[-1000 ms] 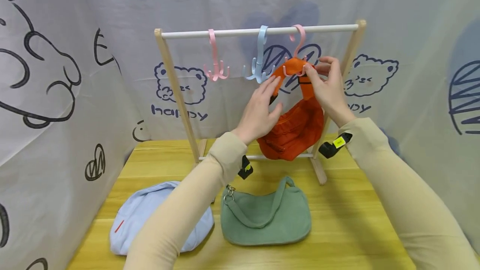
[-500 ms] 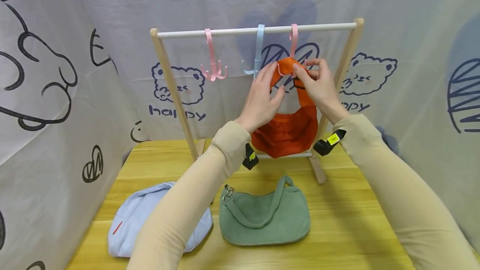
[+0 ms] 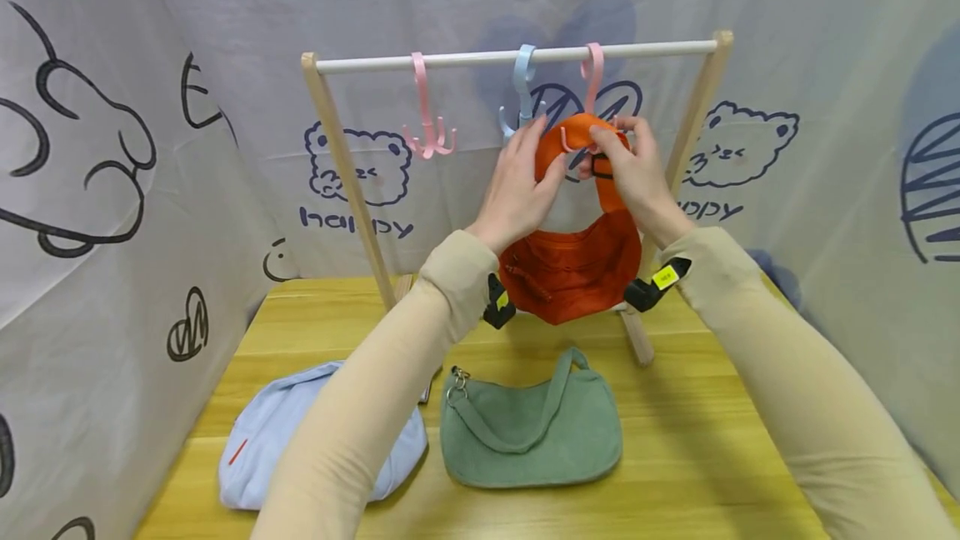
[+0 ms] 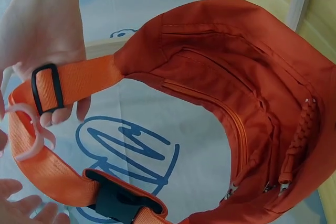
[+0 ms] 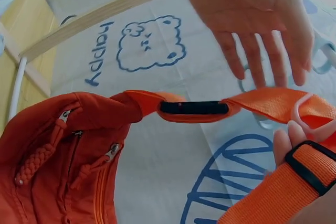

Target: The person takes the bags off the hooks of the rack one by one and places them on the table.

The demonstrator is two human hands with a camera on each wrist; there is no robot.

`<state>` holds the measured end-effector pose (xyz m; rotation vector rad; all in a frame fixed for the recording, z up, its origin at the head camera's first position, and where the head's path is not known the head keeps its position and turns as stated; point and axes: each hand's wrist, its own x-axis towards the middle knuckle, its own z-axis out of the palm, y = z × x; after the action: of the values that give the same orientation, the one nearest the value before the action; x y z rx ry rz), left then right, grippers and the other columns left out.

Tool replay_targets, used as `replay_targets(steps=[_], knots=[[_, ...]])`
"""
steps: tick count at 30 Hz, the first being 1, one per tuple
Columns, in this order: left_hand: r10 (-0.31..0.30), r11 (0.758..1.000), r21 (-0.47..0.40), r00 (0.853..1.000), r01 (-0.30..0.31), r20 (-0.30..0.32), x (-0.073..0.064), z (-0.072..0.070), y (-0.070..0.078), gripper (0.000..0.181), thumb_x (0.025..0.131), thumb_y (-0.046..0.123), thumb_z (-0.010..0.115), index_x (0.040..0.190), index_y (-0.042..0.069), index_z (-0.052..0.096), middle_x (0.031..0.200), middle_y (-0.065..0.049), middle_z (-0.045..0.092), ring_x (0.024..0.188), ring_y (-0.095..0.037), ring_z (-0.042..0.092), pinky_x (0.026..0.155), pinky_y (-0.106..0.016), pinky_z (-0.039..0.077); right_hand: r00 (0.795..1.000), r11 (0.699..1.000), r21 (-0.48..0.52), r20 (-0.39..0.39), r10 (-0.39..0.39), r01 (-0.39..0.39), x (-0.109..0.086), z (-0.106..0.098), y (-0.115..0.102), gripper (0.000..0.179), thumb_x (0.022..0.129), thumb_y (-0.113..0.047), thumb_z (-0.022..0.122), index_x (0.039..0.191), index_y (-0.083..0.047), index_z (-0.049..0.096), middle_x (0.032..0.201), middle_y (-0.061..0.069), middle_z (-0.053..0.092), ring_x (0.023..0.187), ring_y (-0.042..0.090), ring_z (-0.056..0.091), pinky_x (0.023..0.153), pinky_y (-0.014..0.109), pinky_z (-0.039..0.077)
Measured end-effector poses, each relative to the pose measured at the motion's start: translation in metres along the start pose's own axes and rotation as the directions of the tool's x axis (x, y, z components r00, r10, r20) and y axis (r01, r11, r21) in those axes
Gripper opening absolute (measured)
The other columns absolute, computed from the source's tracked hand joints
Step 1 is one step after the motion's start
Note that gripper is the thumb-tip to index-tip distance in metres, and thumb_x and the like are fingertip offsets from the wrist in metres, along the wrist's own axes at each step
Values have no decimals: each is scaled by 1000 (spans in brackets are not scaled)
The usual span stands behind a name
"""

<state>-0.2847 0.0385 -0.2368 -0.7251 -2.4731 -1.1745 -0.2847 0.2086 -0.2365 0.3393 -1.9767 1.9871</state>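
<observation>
An orange waist bag (image 3: pixel 570 273) hangs by its strap from the right pink hook (image 3: pixel 593 77), its body facing forward below the rail. With thumb and fingers my right hand (image 3: pixel 641 177) pinches the strap beside the hook, near the black slider buckle (image 4: pixel 47 88). My left hand (image 3: pixel 516 190) is at the strap's left side, its fingers extended and pointing up, as the right wrist view shows. The black clip buckle (image 4: pixel 123 203) sits low on that side of the strap. Pink prongs lie across the strap's top (image 3: pixel 573 130).
A white rail (image 3: pixel 465 61) on a wooden frame carries a blue hook (image 3: pixel 522 73) and another pink hook (image 3: pixel 423 102) further left. On the wooden table (image 3: pixel 697 440) lie a green shoulder bag (image 3: pixel 532 432) and a light blue bag (image 3: pixel 273 432), partly behind the left sleeve.
The waist bag and both hands have shifted slightly left. My left fingers have moved higher along the strap, now overlapping the blue hook. The right pink hook and the blue hook have turned.
</observation>
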Motion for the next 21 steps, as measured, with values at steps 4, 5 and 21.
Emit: replay_targets(steps=[4,5,21], knots=[[-25,999,-40,998,27,60,2,-2,3,59,108,40,41,159,15,29,164,-6,33,151,-22,35,124,-37,31,999,995,99,26,27,-29,1,-5,-1,13,105,-23,50,109,-12,44,84,0,56,67,11,64,69,22,59],[-27,998,-49,997,30,72,3,-3,4,57,108,41,41,158,15,32,162,-6,37,149,-21,39,122,-36,33,999,994,101,27,39,-41,1,-6,-1,13,105,-23,49,109,-12,46,85,0,57,67,11,64,69,22,59],[-108,976,-160,963,150,247,23,-24,17,59,107,57,31,84,12,61,62,1,42,55,-16,41,60,-26,40,981,980,135,149,127,-148,1,-16,-13,34,105,-31,41,101,-5,62,68,1,67,58,13,61,65,24,56]])
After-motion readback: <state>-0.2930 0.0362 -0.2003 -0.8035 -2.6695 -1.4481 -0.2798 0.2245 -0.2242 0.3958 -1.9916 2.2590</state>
